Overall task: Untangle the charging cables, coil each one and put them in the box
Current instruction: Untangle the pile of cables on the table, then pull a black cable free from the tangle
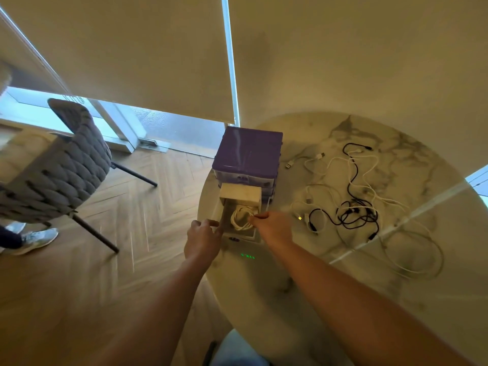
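Note:
A purple-topped drawer box [247, 151] stands at the left edge of the round marble table [330, 273]. Its bottom drawer [226, 213] is pulled out toward me. A coiled white cable [240, 219] lies inside the drawer. My right hand [272, 227] pinches that coil at its right side. My left hand [203, 237] touches the drawer's left front corner with its fingertips. To the right, black and white cables [353, 210] lie tangled on the table.
A grey woven chair [60, 165] stands on the wooden floor at the left. Another person's shoe [39, 240] shows at the far left. A white loop of cable [420, 257] trails toward the table's right side. Window blinds hang behind.

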